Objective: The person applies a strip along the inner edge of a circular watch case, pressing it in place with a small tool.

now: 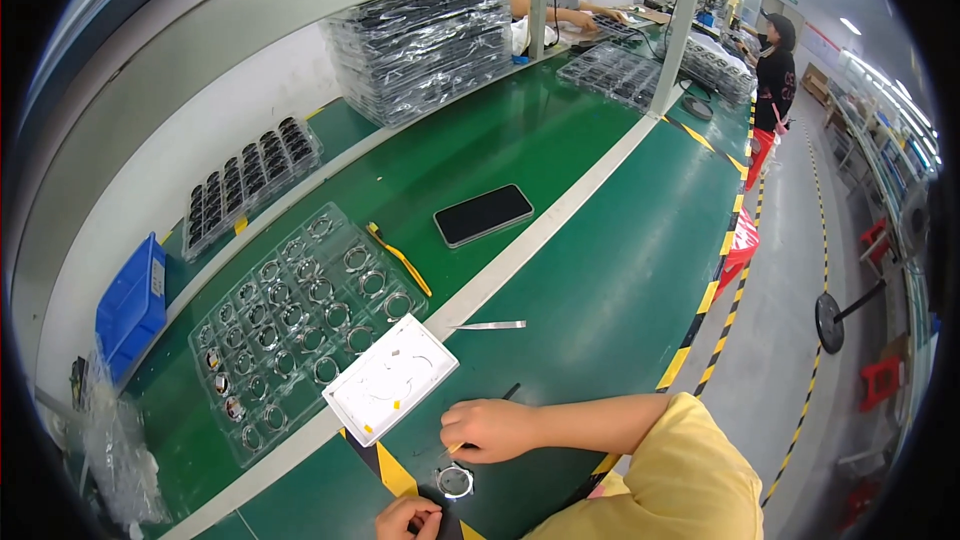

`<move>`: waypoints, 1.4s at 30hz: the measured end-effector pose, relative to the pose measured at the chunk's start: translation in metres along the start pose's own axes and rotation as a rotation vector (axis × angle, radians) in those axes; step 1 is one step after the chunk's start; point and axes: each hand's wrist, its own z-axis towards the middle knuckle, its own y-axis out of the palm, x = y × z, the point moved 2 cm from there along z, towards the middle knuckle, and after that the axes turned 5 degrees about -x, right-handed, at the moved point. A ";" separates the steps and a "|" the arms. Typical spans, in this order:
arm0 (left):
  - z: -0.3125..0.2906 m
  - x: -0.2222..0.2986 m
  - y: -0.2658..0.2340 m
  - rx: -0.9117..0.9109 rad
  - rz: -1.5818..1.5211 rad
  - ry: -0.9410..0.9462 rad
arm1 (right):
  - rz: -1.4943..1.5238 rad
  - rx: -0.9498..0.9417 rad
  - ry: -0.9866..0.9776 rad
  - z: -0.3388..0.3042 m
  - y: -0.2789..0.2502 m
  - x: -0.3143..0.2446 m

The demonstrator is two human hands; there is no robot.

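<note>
A round silver watch case (455, 481) lies on the green bench near its front edge. My right hand (490, 431) is just beyond it, fingers closed around a thin tool. The tool's dark end (512, 392) sticks out behind the hand, and a small yellowish tip shows on the side toward the case; its exact kind I cannot make out. My left hand (408, 518) is at the bottom edge, left of the case, with fingers curled together. Whatever it may hold is hidden. Beyond my right hand lie a white tray (388, 372) with small bits in it and metal tweezers (492, 325).
A clear compartment tray (290, 335) holds many metal rings. Behind it are a yellow brush (400, 260), a black phone (484, 215), a blue bin (132, 305), a tray of dark parts (250, 180) and stacked trays (420, 50). A metal post (682, 30) rises from the bench. Other people work farther back.
</note>
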 end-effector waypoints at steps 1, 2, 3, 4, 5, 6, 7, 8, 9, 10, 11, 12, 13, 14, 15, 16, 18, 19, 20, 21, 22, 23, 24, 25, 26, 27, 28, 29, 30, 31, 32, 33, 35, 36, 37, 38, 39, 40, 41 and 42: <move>0.000 -0.001 0.001 0.004 0.000 -0.005 | 0.003 -0.005 -0.003 0.000 0.000 0.000; 0.000 -0.001 0.001 0.012 -0.003 0.008 | -0.007 0.000 -0.004 0.000 0.000 0.000; 0.000 -0.002 0.002 0.020 -0.006 0.021 | -0.016 0.004 -0.005 0.000 0.000 0.000; 0.000 -0.001 0.001 0.023 -0.007 0.016 | -0.013 0.000 -0.005 0.000 0.001 0.000; 0.001 0.001 0.001 0.013 -0.002 0.013 | -0.012 0.009 -0.007 -0.001 0.001 0.000; 0.002 0.001 0.001 0.003 0.003 0.011 | -0.012 0.018 -0.009 -0.001 0.001 0.001; 0.001 0.001 0.001 0.003 0.000 0.007 | -0.008 0.015 -0.007 -0.001 0.000 0.000; 0.001 0.000 0.001 0.004 -0.009 0.017 | -0.006 0.013 -0.011 -0.001 -0.001 0.000; 0.000 0.000 0.002 0.005 -0.018 0.027 | -0.004 0.010 -0.015 -0.001 -0.001 -0.001; 0.002 0.000 0.002 0.003 -0.020 0.026 | -0.003 0.009 -0.012 -0.001 0.000 0.000; 0.004 0.002 0.001 -0.002 -0.018 0.025 | -0.006 0.017 -0.012 -0.002 0.000 0.001; 0.005 0.003 0.001 -0.008 -0.017 0.024 | -0.008 0.024 -0.011 -0.003 -0.001 0.001; 0.004 0.005 0.001 -0.008 -0.014 0.026 | -0.009 0.026 -0.013 -0.002 0.000 0.000; 0.003 0.006 0.000 -0.008 -0.011 0.010 | -0.002 0.018 -0.002 -0.001 0.000 -0.001; 0.002 0.007 -0.001 -0.008 -0.010 -0.006 | 0.004 0.008 0.010 0.000 0.001 -0.001; 0.001 0.012 -0.001 -0.015 -0.017 -0.011 | 0.009 0.006 0.020 -0.001 0.002 -0.001; 0.002 0.022 -0.004 -0.036 0.066 -0.011 | -0.002 0.036 -0.029 0.001 0.003 0.003; 0.004 0.027 -0.007 -0.035 0.061 -0.019 | 0.005 0.029 -0.027 0.002 0.002 0.003; 0.007 0.034 -0.009 -0.048 0.180 0.067 | -0.006 0.023 -0.029 0.002 0.000 0.002; 0.007 0.039 -0.011 -0.060 0.300 0.154 | -0.016 0.018 -0.032 0.001 0.000 0.001; 0.006 0.041 -0.012 -0.057 0.302 0.152 | -0.016 0.017 -0.036 0.001 0.000 0.002; 0.005 0.042 -0.013 -0.047 0.319 0.080 | -0.023 0.023 -0.028 0.000 0.000 0.002; 0.005 0.042 -0.015 -0.037 0.336 0.008 | -0.032 0.031 -0.020 -0.001 0.000 0.002; 0.002 0.037 -0.014 0.048 0.346 -0.026 | -0.032 0.034 -0.023 -0.001 0.001 0.001; 0.000 0.033 -0.014 0.047 0.351 -0.023 | -0.042 0.024 0.003 0.000 0.003 0.000; -0.002 0.030 -0.016 0.122 0.390 -0.025 | -0.053 0.014 0.029 0.001 0.004 0.000; -0.003 0.027 -0.017 0.195 0.427 -0.025 | -0.057 0.020 0.030 0.000 0.004 -0.001; -0.004 0.020 -0.018 0.178 0.347 -0.045 | -0.054 0.008 0.048 -0.001 0.005 -0.001; -0.006 0.017 -0.018 0.175 0.348 -0.037 | -0.052 -0.003 0.067 -0.001 0.005 -0.001; -0.006 0.015 -0.018 0.137 0.323 -0.114 | -0.055 0.004 0.071 -0.002 0.005 -0.002; -0.006 0.013 -0.017 0.098 0.297 -0.190 | -0.053 -0.009 0.087 -0.002 0.005 -0.003; -0.004 0.013 -0.014 0.091 0.298 -0.182 | -0.051 -0.023 0.103 -0.002 0.005 -0.003; -0.001 0.017 -0.008 0.159 0.359 -0.157 | -0.068 0.000 0.101 -0.004 0.005 -0.006; 0.004 0.018 -0.009 0.153 0.357 -0.152 | -0.082 0.016 0.093 -0.004 0.004 -0.007; 0.012 0.024 -0.009 0.115 0.466 -0.007 | -0.082 0.019 0.094 -0.004 0.003 -0.010; 0.016 0.028 -0.009 0.077 0.573 0.138 | -0.080 0.006 0.121 -0.003 0.001 -0.012; 0.016 0.028 -0.006 0.070 0.543 0.129 | -0.077 -0.007 0.147 -0.002 0.000 -0.013; 0.019 0.035 -0.004 0.070 0.544 0.128 | -0.076 -0.007 0.146 -0.003 -0.001 -0.012; 0.025 0.050 -0.002 0.040 0.492 0.202 | -0.092 -0.017 0.165 -0.004 -0.001 -0.010; 0.031 0.063 -0.003 0.012 0.440 0.274 | -0.108 -0.028 0.183 -0.004 -0.002 -0.007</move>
